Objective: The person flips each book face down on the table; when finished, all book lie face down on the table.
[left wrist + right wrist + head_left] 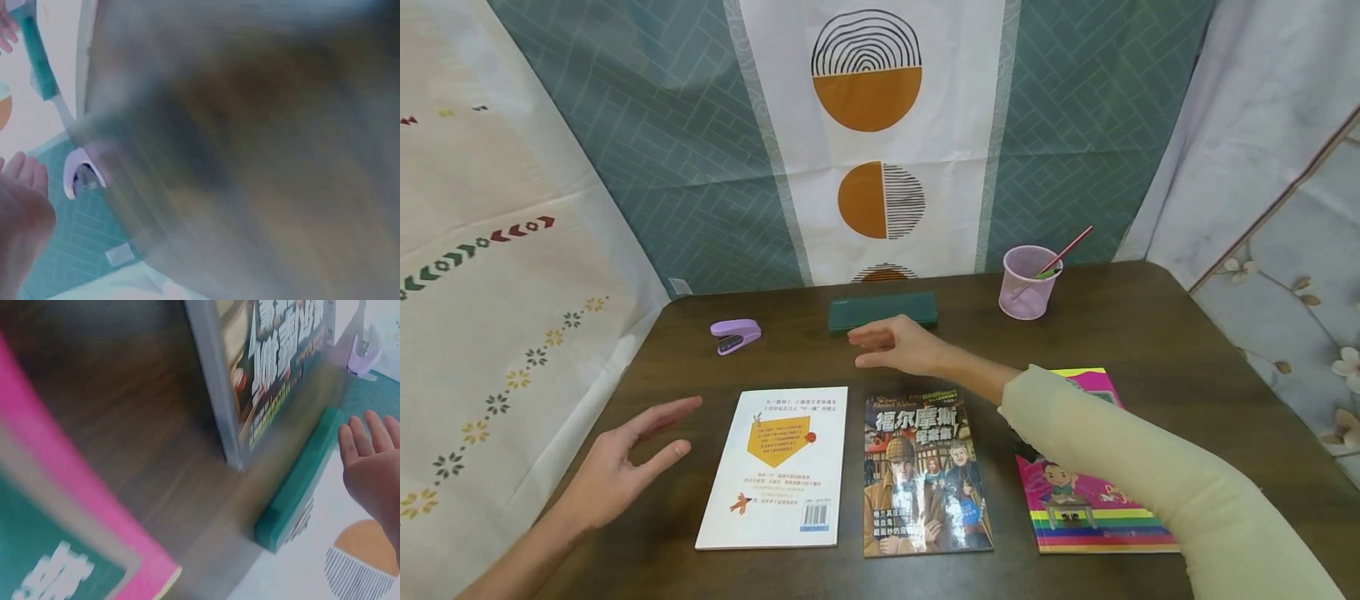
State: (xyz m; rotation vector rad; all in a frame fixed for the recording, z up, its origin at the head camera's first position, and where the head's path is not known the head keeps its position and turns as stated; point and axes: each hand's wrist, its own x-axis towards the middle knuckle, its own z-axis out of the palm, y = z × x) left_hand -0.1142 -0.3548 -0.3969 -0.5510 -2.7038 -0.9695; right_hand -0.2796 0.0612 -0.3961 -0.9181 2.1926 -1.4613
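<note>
My left hand (625, 467) hovers at the left side of the desk with its fingers extended and thumb apart, holding nothing. To its right lies a white book (782, 500) with a yellow shape and a barcode. My right hand (902, 346) reaches over the middle of the desk, fingers loosely bent and nothing between them. Just behind it is a dark green case (880, 310). Below it lies a dark comic-style book (925, 492). Under the right sleeve a pink book (1075, 500) is partly hidden. A purple stapler (737, 335) sits at the back left.
A pink mesh pen cup (1028, 283) with a red pencil or stick (1071, 248) stands at the back right. Patterned cloth (700, 150) hangs behind the brown desk (1120, 333). In the left wrist view most of the desk is blurred.
</note>
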